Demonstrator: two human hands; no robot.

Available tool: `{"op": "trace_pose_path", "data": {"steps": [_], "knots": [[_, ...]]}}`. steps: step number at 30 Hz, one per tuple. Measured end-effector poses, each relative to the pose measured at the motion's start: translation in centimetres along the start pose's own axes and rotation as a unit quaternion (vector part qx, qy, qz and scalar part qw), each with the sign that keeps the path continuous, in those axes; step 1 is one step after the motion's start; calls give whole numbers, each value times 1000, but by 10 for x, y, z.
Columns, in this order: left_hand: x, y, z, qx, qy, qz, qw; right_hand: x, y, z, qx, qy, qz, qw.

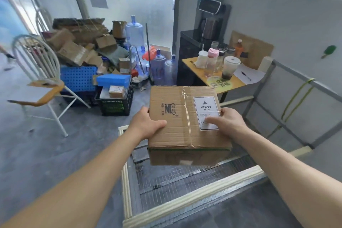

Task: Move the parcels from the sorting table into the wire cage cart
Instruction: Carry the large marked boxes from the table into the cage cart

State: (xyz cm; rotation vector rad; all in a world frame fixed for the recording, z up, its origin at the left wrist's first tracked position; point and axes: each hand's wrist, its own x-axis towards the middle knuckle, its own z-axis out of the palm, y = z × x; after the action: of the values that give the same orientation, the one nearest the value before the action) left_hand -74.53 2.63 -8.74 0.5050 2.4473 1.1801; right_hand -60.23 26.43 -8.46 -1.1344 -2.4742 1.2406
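Note:
A brown cardboard parcel (177, 116) with a white "HEAVY" label hangs in the air over the open top of the wire cage cart (192, 200). My left hand (146, 124) grips its left side, thumb on the top face. My right hand (227, 120) grips its right side, thumb lying over the label. The cart has cream padded rims and wire mesh walls; its inside below the parcel shows only mesh and floor. The sorting table is out of view.
A small yellow table (231, 83) with cups and bottles stands just beyond the cart. To the left are a white chair (42, 79), a black crate (116, 105), blue crates and a heap of cardboard. Water jugs (135, 33) stand at the back.

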Motion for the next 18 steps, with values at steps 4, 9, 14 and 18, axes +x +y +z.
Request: {"op": "trace_pose_path", "data": {"steps": [4, 9, 14, 18], "knots": [[32, -30, 0, -29, 10, -29, 999, 34, -9, 29, -22, -24, -2, 999], [60, -63, 8, -39, 6, -61, 997, 67, -5, 60, -35, -51, 6, 998], [81, -93, 12, -50, 9, -91, 995, 97, 0, 94, -51, -82, 16, 995], [94, -122, 22, -47, 9, -133, 990, 120, 11, 127, -68, -112, 20, 991]]}}
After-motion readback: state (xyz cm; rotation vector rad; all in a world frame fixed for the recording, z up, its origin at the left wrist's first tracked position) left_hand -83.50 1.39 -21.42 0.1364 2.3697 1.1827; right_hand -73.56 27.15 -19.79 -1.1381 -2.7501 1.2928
